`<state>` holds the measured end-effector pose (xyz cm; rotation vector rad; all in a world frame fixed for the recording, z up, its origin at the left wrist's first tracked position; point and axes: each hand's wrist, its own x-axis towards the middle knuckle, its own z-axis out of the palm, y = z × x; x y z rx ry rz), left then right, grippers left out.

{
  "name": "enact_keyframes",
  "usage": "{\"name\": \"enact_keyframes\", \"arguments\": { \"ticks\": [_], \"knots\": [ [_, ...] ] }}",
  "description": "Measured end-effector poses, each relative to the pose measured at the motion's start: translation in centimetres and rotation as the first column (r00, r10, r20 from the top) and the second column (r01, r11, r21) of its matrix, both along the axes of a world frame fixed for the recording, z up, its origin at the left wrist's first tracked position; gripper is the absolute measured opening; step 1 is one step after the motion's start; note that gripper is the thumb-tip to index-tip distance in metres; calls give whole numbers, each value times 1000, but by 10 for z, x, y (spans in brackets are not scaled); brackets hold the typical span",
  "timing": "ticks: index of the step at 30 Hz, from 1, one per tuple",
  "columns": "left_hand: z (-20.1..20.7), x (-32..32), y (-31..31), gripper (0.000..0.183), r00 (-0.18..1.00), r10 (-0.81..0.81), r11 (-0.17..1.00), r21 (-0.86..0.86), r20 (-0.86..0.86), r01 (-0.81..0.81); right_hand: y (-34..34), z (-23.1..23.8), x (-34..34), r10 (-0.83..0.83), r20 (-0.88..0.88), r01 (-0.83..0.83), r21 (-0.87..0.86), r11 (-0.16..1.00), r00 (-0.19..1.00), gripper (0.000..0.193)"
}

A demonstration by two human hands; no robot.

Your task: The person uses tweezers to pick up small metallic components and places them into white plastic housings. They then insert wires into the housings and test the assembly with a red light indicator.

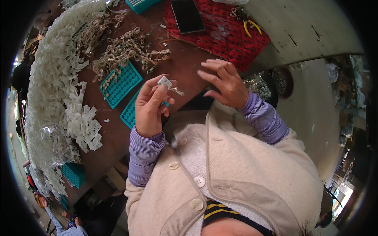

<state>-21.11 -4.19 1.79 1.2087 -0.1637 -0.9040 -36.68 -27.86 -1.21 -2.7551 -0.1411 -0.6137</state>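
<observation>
My left hand [151, 105] pinches a small white plastic card [164, 82] between thumb and fingers. A short pale beige strand [177, 91] hangs out beside the card; I cannot tell whether it is fastened to it. My right hand [224, 82] is raised on the other side with its fingers spread and nothing in it. Close by my left hand lie two teal trays with rows of round wells; the farther tray [125, 87] has several small beige discs along one side. The nearer tray [129, 114] is partly hidden behind that hand.
Tangled beige cords [126, 51] lie beyond the trays. White plastic pieces [55, 90] are heaped along the left. A black phone [187, 15] and yellow-handled pliers [252, 28] rest on red patterned cloth [220, 39]. Containers of small bits [258, 85] stand right. Another person's sleeve [55, 220] shows lower left.
</observation>
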Motion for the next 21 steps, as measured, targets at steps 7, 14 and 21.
{"name": "enact_keyframes", "arguments": {
  "ticks": [7, 14, 21],
  "knots": [
    [4, -7, 11, 32, 999, 24, 1000, -18, 27, -23, -11, -14, 15, 96, -45, -99, -76, 992, 994, 76],
    [-4, -19, 7, 32, 1000, -19, 1000, -24, -20, 18, -6, -21, -1, 102, 115, -107, 44, 993, 988, 80],
    [-4, -19, 21, 32, 1000, -27, 996, -80, 11, 28, 6, -9, 17, 60, -38, -62, -39, 997, 997, 80]
  ]
}}
